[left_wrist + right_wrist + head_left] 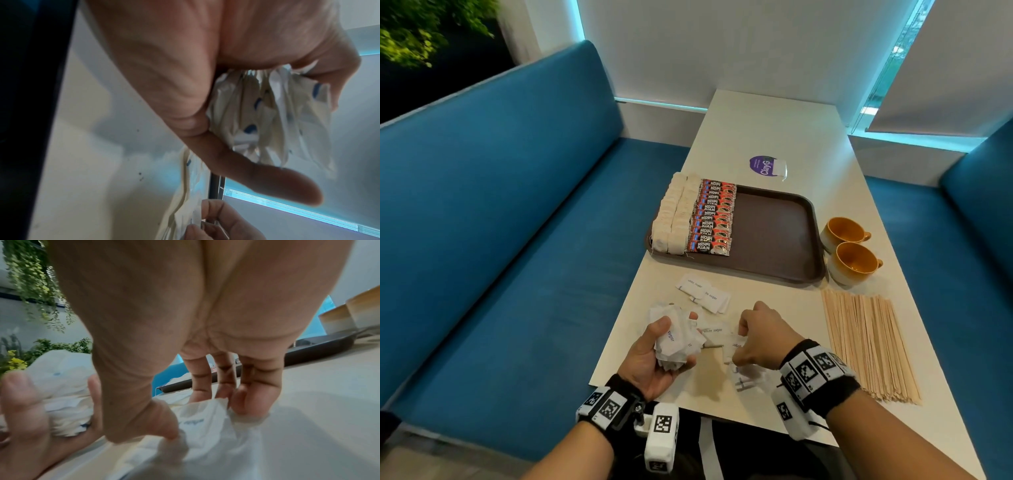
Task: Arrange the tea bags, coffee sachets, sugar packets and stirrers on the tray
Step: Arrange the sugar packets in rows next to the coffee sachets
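- running away from the camera, a long pale worktop [774, 137] stands between two blue upholstered benches [500, 222], its far end against a white wall with window blinds edged in cyan light.
- green hanging foliage [410, 31] fills the upper left corner of the room in the head view.
- a brown tray [784, 233] lies mid-worktop; two rows of tea bags [674, 216] line its left side, with a row of red coffee sachets [712, 219] just beside them, and the rest of its floor is bare.
- two orange-lined cups [851, 250] stand just right of the tray, touching or nearly touching each other.
- a wide fan of wooden stirrers [869, 342] lies on the worktop near the right edge, below the cups.
- a purple round sticker [762, 165] sits beyond the tray, partly under a small clear packet.
- the left hand [654, 363], palm up, has its fingers curled round a thick bunch of sugar packets [676, 337].
- the right hand [760, 337] pinches one sugar packet [205, 420] between thumb and fingers, low over the worktop.
- loose sugar packets [703, 294] lie on the worktop between the hands and the tray, apart from the tray.
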{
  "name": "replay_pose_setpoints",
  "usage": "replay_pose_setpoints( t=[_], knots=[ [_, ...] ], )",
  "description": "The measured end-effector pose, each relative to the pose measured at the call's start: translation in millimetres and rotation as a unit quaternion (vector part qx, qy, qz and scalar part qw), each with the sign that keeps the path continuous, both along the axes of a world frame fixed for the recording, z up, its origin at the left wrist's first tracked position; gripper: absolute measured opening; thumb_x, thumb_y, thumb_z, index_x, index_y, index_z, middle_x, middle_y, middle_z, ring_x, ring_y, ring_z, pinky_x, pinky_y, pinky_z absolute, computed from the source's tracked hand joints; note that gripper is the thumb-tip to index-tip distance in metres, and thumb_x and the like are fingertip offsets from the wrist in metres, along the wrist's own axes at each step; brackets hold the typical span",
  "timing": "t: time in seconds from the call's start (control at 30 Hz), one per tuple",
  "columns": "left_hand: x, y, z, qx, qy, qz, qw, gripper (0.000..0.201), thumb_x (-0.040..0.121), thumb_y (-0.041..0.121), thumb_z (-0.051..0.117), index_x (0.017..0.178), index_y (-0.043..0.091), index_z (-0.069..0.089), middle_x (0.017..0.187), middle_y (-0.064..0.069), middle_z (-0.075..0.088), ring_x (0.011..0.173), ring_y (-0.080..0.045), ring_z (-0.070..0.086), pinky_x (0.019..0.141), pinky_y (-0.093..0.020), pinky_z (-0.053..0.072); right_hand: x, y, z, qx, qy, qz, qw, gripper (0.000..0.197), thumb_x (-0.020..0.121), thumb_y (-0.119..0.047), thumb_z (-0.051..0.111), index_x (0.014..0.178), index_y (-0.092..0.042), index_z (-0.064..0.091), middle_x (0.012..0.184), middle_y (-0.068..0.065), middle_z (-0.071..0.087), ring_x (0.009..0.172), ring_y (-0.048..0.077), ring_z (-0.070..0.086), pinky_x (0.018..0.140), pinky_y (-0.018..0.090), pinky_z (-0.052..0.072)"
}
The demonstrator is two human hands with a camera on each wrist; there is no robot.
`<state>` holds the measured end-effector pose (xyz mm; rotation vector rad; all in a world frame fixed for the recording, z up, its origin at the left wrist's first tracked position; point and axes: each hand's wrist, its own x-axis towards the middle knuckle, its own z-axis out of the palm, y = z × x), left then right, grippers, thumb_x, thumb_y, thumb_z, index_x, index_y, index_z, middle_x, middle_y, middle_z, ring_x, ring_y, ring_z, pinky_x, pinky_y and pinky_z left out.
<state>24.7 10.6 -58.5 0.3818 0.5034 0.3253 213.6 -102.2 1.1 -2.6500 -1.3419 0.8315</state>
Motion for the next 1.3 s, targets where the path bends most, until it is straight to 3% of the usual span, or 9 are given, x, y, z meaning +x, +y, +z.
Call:
replay_pose_setpoints(
  t=[0.13,0.27,0.4,0.5,0.67,0.83,0.97,1.17,1.3],
  knots=[
    [0.2,0.3,0.2,-0.003,0.005,0.003,1.000,0.115,0.049,0.032,0.101,0.147,0.006,0.047,0.132,-0.021,0.058,0.098,-0.036,0.070,0.056,-0.039,0.061,-0.1,-1.4,-2.6,0.025,0.002,0.003,1.000,0.054,0.064,-0.031,0.088,0.106,-0.022,0.056,0.111,-0.002,0.043,0.093,0.020,0.054,0.076,0.030,0.053],
    [0.1,-1.1,2.0,-0.007,-0.002,0.001,1.000,0.110,0.047,0.032,0.101,0.141,0.005,0.051,0.129,-0.022,0.061,0.098,-0.037,0.071,0.058,-0.038,0.061,8.2,-0.9,-2.7,0.044,0.019,-0.014,0.999,0.068,0.067,-0.027,0.088,0.127,-0.025,0.055,0.113,-0.003,0.043,0.096,0.018,0.058,0.078,0.027,0.053],
    [-0.2,-0.9,2.6,-0.003,-0.003,-0.002,1.000,0.105,0.049,0.033,0.101,0.138,0.003,0.053,0.130,-0.022,0.060,0.102,-0.037,0.069,0.060,-0.039,0.061,21.3,1.8,-0.7,0.037,0.014,-0.040,0.998,0.056,0.069,-0.025,0.087,0.118,-0.023,0.060,0.106,-0.002,0.046,0.083,0.013,0.053,0.059,0.019,0.040],
    [0.0,-0.5,1.8,-0.007,0.005,-0.001,1.000,0.108,0.049,0.032,0.101,0.141,0.004,0.051,0.136,-0.022,0.055,0.105,-0.037,0.069,0.060,-0.039,0.061,28.5,2.2,-1.6,0.028,0.006,-0.053,0.998,0.048,0.067,-0.029,0.088,0.108,-0.022,0.063,0.109,-0.001,0.042,0.076,0.010,0.049,0.054,0.016,0.035],
    [0.7,-0.3,1.8,-0.007,0.011,0.001,1.000,0.108,0.046,0.032,0.102,0.138,0.004,0.054,0.136,-0.023,0.057,0.105,-0.038,0.069,0.059,-0.039,0.061,35.6,0.6,-1.9,0.030,-0.004,-0.073,0.997,0.040,0.066,-0.034,0.088,0.092,-0.024,0.060,0.105,-0.001,0.049,0.086,0.016,0.052,0.065,0.023,0.043],
    [0.7,0.0,1.2,-0.006,0.016,0.003,1.000,0.115,0.047,0.032,0.102,0.145,0.005,0.048,0.140,-0.022,0.055,0.105,-0.037,0.069,0.060,-0.040,0.061,37.1,-1.9,-4.1,0.050,0.029,-0.086,0.995,0.055,0.067,-0.023,0.087,0.113,-0.022,0.058,0.107,0.001,0.058,0.089,0.016,0.057,0.064,0.022,0.046],
    [2.1,-1.1,3.1,0.003,0.020,0.000,1.000,0.111,0.043,0.034,0.102,0.138,0.003,0.054,0.132,-0.022,0.061,0.096,-0.035,0.072,0.056,-0.039,0.060,37.6,-1.3,-5.0,0.031,0.028,-0.086,0.995,0.047,0.073,-0.027,0.087,0.113,-0.016,0.064,0.109,0.001,0.060,0.096,0.018,0.056,0.076,0.025,0.049],
    [2.2,-1.4,3.8,0.018,0.022,-0.016,0.999,0.100,0.043,0.035,0.103,0.129,0.004,0.062,0.124,-0.021,0.066,0.098,-0.034,0.072,0.058,-0.038,0.060,36.0,-4.8,-9.0,0.057,0.020,-0.089,0.994,0.033,0.069,-0.024,0.086,0.089,-0.019,0.061,0.097,-0.001,0.055,0.084,0.018,0.054,0.065,0.026,0.046],
    [2.9,-2.3,4.5,0.021,0.015,-0.019,0.999,0.098,0.040,0.032,0.104,0.124,0.001,0.065,0.117,-0.020,0.069,0.093,-0.034,0.073,0.057,-0.038,0.061,35.7,-13.4,-9.0,0.101,0.081,-0.099,0.987,0.032,0.072,-0.013,0.082,0.094,-0.020,0.059,0.092,0.001,0.063,0.077,0.016,0.056,0.064,0.024,0.049]
  ],
)
